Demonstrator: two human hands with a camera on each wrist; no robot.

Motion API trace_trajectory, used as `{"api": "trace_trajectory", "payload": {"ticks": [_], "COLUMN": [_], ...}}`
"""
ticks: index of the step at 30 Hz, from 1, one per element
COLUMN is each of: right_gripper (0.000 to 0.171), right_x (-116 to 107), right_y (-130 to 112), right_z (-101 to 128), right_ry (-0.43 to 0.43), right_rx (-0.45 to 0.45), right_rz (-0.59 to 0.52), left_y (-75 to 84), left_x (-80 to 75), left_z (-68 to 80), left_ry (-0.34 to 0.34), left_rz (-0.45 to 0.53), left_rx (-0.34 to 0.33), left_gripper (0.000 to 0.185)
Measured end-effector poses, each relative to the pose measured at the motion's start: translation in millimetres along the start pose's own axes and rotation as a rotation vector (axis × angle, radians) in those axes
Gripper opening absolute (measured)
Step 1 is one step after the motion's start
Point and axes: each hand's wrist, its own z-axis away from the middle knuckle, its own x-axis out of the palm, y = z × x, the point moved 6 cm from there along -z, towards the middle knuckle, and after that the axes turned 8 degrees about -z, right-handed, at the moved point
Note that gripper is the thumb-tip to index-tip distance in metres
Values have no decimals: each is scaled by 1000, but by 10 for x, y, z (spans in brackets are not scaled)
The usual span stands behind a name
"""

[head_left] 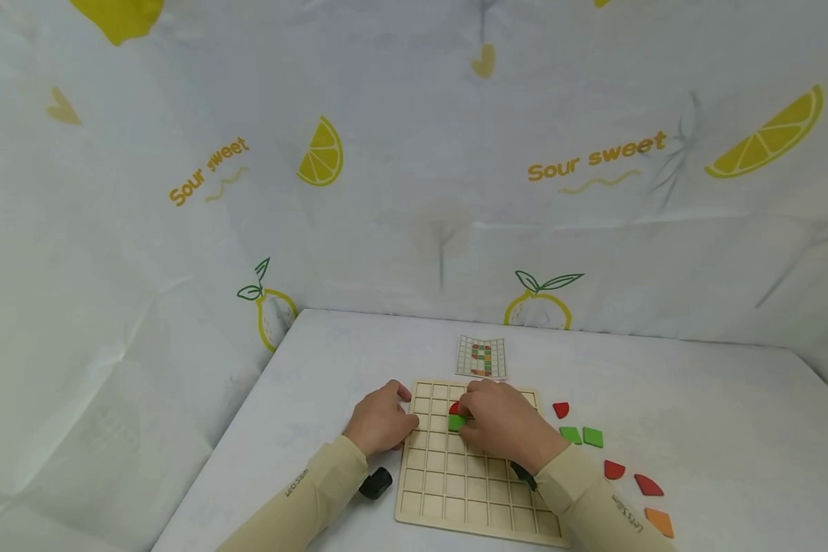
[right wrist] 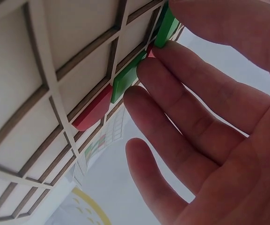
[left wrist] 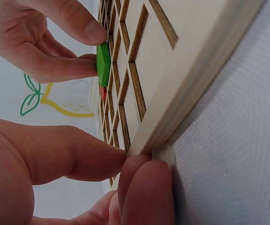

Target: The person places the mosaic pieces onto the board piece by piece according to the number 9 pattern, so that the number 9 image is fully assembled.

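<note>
A light wooden grid board (head_left: 448,491) lies on the white table. My left hand (head_left: 379,418) pinches its left edge between thumb and fingers. Over the board's upper part, my right hand (head_left: 504,422) holds a green tile (left wrist: 104,64) between thumb and index finger, its other fingers stretched out. The tile appears to be at a cell just below a red rounded tile (head_left: 455,408). Along the same upper row, the right wrist view shows another green tile (right wrist: 127,77) and a red tile (right wrist: 95,110), which my right hand hides from the head view.
Behind the board lies a creased pattern card (head_left: 481,357) with a coloured figure on a grid. Loose tiles are spread to the right: a red one (head_left: 560,410), green ones (head_left: 593,437), more red ones (head_left: 614,469) and an orange one (head_left: 658,521). A lemon-print cloth (head_left: 414,153) hangs behind.
</note>
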Motion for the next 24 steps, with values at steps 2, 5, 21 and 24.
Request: {"api": "trace_trajectory", "payload": {"ticks": [2, 5, 21, 24], "right_gripper": [8, 8, 10, 9], "right_x": [5, 4, -9, -28], "right_y": [1, -5, -8, 0], "right_z": [2, 12, 17, 32], "right_ry": [-1, -2, 7, 8], "right_rx": [-1, -8, -19, -7], "right_rz": [5, 15, 23, 4], "left_y": [4, 7, 10, 4], "left_x": [-1, 2, -9, -8], "left_z": [3, 4, 6, 4], "left_ry": [0, 0, -2, -1], "left_rz": [3, 4, -5, -6], "left_rx": [1, -1, -2, -6], "left_gripper": [34, 34, 35, 35]}}
